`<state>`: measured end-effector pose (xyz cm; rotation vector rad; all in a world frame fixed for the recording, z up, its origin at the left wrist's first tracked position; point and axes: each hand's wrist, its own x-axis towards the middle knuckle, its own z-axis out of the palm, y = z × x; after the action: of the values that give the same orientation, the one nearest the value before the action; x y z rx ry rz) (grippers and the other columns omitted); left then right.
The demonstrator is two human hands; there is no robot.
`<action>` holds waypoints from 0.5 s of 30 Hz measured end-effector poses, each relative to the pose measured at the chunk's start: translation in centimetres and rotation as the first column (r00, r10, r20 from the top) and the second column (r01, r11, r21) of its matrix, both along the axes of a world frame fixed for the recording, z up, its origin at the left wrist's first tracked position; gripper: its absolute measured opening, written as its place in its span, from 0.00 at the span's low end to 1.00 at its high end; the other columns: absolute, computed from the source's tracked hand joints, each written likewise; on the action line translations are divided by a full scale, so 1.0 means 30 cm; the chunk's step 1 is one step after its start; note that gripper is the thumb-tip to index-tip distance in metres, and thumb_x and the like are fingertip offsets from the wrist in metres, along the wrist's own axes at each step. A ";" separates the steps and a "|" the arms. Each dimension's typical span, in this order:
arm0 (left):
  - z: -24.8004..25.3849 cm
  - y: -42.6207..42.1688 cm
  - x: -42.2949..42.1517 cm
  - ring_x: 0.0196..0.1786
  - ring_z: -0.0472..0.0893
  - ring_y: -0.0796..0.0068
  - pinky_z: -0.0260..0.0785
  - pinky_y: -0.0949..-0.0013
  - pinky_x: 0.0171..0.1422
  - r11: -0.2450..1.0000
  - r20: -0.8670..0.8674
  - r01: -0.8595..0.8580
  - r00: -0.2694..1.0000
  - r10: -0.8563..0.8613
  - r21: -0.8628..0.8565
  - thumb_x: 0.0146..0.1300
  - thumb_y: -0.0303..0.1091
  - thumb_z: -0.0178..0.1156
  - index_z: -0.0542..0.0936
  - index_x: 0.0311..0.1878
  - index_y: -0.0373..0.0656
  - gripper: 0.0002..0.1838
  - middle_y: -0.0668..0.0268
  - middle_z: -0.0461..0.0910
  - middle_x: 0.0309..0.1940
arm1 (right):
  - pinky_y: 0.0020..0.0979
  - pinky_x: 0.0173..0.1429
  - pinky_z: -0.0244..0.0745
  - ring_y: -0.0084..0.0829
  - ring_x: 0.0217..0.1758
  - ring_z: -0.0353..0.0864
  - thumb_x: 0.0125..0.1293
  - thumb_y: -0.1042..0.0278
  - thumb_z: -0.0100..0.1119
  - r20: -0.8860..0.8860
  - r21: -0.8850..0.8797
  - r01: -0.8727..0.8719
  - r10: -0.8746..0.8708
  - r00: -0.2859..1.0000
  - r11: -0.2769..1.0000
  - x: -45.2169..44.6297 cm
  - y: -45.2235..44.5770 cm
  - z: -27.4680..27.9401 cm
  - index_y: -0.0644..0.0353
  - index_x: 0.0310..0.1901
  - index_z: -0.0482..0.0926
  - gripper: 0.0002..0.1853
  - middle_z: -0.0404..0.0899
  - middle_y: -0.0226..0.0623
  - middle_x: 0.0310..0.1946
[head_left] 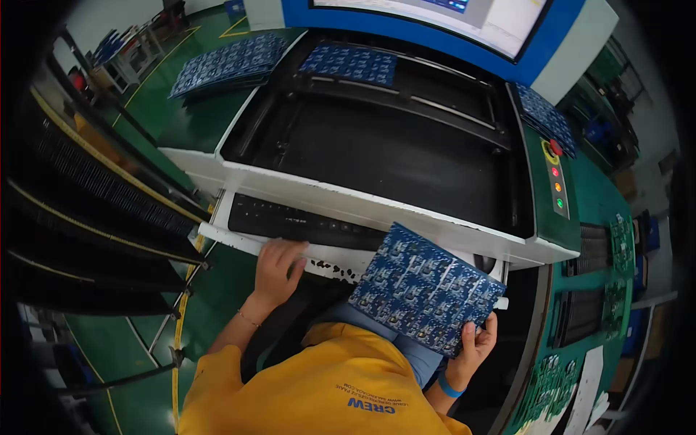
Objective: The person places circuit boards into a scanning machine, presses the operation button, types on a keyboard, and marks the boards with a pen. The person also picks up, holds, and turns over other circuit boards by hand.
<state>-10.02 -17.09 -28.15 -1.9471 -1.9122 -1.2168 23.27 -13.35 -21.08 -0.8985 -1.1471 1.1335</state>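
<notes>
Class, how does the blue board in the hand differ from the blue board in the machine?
The held board is gripped by the right hand; the machine board lies untouched. The held board looks larger in view; the machine board, farther off, looks smaller. Both are blue and patterned.

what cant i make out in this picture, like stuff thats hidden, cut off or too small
All in the head view:
Underside of the blue board: faces away from the camera.
Some fingers of the right hand: behind the board or the hand itself.
Top of the screen: cut off by the upper edge; its text is too small.
Key markings on the keyboard: too small and dim.
</notes>
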 end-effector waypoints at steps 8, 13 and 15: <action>-0.118 -0.040 -0.206 0.55 0.67 0.55 0.54 0.58 0.61 0.844 0.047 -0.529 0.849 0.527 0.088 0.51 0.31 0.63 0.59 0.59 0.33 0.34 0.57 0.72 0.50 | 0.20 0.44 0.70 0.20 0.40 0.75 0.62 0.72 0.53 -0.055 0.060 -0.027 0.030 0.998 0.998 -0.024 0.052 -0.080 0.69 0.54 0.65 0.19 0.75 0.36 0.43; -0.084 -0.037 -0.217 0.55 0.67 0.54 0.50 0.56 0.65 0.837 0.027 -0.543 0.840 0.542 0.063 0.50 0.31 0.62 0.57 0.60 0.32 0.36 0.56 0.72 0.49 | 0.20 0.44 0.70 0.20 0.39 0.75 0.62 0.71 0.53 -0.046 0.018 -0.022 0.023 0.999 1.000 -0.047 0.053 -0.047 0.69 0.54 0.65 0.19 0.76 0.36 0.42; -0.074 -0.032 -0.216 0.55 0.67 0.53 0.49 0.56 0.66 0.845 0.013 -0.532 0.847 0.532 0.064 0.50 0.31 0.62 0.58 0.60 0.33 0.36 0.56 0.72 0.49 | 0.20 0.43 0.70 0.19 0.38 0.75 0.62 0.72 0.54 -0.035 -0.020 -0.013 0.013 0.999 1.000 -0.048 0.050 -0.047 0.68 0.52 0.66 0.18 0.77 0.35 0.39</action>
<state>-16.50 -18.06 -30.38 -1.2402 -2.1677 -1.0794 21.83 -11.86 -22.50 -0.8841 -1.1162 1.1689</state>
